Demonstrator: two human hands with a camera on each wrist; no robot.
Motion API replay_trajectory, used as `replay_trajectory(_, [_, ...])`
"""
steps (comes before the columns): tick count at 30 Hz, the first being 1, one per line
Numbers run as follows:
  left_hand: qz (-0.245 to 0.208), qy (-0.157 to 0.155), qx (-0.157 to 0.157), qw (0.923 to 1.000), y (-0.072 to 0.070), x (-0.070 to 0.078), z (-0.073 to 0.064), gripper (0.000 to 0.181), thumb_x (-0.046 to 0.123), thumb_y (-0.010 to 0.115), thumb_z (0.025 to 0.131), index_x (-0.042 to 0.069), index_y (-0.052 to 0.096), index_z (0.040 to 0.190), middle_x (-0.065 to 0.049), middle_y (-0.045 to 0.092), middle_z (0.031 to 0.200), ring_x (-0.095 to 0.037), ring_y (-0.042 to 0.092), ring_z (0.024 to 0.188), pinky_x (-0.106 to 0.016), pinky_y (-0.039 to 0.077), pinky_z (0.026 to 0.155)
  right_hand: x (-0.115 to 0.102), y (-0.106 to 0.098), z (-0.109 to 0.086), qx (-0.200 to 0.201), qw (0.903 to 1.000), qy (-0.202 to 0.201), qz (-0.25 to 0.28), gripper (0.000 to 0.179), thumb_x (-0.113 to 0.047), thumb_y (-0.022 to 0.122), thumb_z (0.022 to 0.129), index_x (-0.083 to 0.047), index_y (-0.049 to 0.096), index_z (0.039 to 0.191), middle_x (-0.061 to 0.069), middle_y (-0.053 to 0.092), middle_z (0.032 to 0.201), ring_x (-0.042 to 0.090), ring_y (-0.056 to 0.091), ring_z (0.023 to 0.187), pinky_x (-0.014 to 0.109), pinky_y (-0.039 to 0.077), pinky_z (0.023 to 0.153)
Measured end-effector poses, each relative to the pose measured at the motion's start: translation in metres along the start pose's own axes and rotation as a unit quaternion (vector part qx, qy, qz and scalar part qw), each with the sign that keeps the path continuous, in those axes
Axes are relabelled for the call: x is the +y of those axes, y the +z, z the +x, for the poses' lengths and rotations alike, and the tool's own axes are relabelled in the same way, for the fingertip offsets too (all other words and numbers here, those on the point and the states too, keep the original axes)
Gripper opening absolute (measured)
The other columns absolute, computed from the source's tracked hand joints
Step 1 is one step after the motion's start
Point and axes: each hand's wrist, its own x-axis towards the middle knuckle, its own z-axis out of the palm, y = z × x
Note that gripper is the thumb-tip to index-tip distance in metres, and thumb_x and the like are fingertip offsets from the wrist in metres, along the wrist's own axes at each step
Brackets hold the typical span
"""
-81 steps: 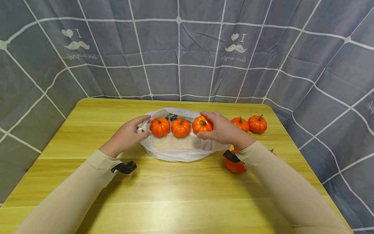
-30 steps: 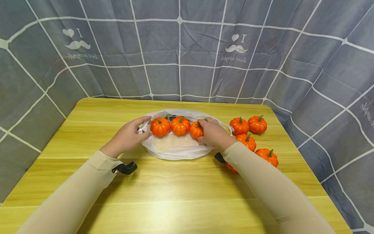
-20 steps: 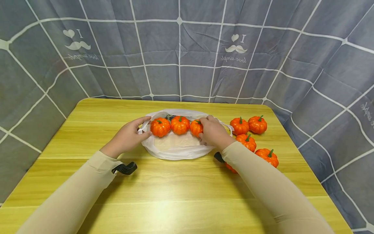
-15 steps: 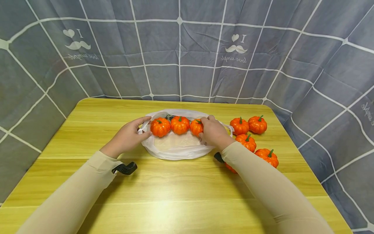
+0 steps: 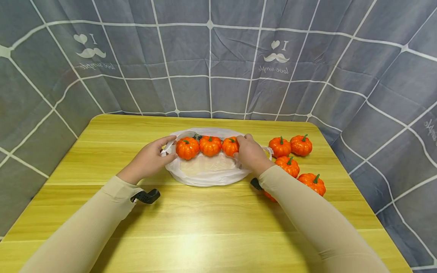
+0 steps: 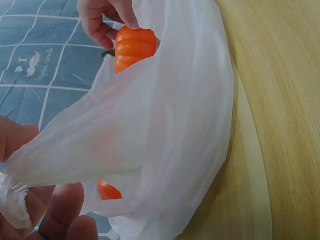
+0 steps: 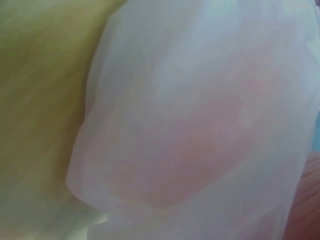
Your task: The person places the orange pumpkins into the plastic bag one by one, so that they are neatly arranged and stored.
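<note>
A white plastic bag (image 5: 208,178) lies mouth-up on the table, with three small orange pumpkins in its opening: a left pumpkin (image 5: 187,148), a middle pumpkin (image 5: 210,146) and a right pumpkin (image 5: 230,146). At the bag's left rim my left hand (image 5: 150,157) pinches the plastic; in the left wrist view the gathered handle (image 6: 15,200) runs between thumb and fingers. My right hand (image 5: 252,153) reaches into the right side, thumb and fingers on the right pumpkin, also seen as a pumpkin (image 6: 135,47) in the left wrist view. Blurred bag plastic (image 7: 190,115) fills most of the right wrist view.
Several more pumpkins sit right of the bag, among them a back pumpkin (image 5: 301,145) and a front pumpkin (image 5: 312,183); my right sleeve (image 5: 300,204) partly covers one. A grey checked curtain (image 5: 232,57) surrounds the back and sides of the wooden table (image 5: 205,235).
My right hand has lowered the third pumpkin into the bag, beside the middle one. Its fingers have lately shifted slightly right, showing more of that pumpkin. The left hand has stayed at the rim.
</note>
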Motion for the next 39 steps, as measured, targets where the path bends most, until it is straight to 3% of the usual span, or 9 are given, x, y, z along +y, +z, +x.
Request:
replay_trajectory(8, [0.004, 0.006, 0.000, 1.0000, 0.000, 0.000, 0.001, 0.066, 0.026, 0.065, 0.103, 0.008, 0.041, 0.162, -0.019, 0.044, 0.165, -0.035, 0.054, 0.114, -0.036, 0.049, 0.082, 0.003, 0.002, 0.003, 0.010, 0.9999, -0.005, -0.003, 0.064, -0.026, 0.076, 0.098, -0.004, 0.049, 0.152, 0.021, 0.048, 0.144, 0.037, 0.062, 0.121, 0.046, 0.049, 0.115])
replay_trajectory(26, [0.003, 0.003, -0.011, 0.9999, -0.001, -0.002, 0.001, 0.070, 0.026, 0.066, 0.102, 0.008, 0.038, 0.163, -0.017, 0.040, 0.167, -0.035, 0.054, 0.117, -0.041, 0.050, 0.087, 0.001, -0.001, 0.000, 0.021, 0.9998, -0.002, -0.005, 0.062, -0.025, 0.073, 0.100, -0.006, 0.048, 0.154, 0.021, 0.050, 0.145, 0.037, 0.064, 0.119, 0.047, 0.052, 0.111])
replay_trajectory(33, [0.005, 0.006, -0.018, 0.9998, 0.002, -0.005, 0.003, 0.073, 0.027, 0.068, 0.101, 0.008, 0.036, 0.164, -0.016, 0.038, 0.169, -0.035, 0.055, 0.122, -0.044, 0.051, 0.094, 0.001, -0.029, -0.021, 0.039, 0.9987, -0.014, 0.029, 0.063, -0.027, 0.072, 0.101, -0.008, 0.048, 0.155, 0.020, 0.044, 0.158, 0.039, 0.055, 0.137, 0.052, 0.046, 0.116])
replay_trajectory(39, [0.008, 0.003, -0.021, 0.9997, 0.001, -0.006, 0.002, 0.076, 0.031, 0.070, 0.100, 0.009, 0.036, 0.164, -0.016, 0.040, 0.168, -0.032, 0.056, 0.104, -0.036, 0.050, 0.079, 0.018, -0.056, -0.045, 0.056, 0.9968, -0.050, 0.029, 0.063, -0.031, 0.071, 0.101, -0.007, 0.049, 0.155, 0.019, 0.047, 0.157, 0.037, 0.064, 0.123, 0.052, 0.054, 0.103])
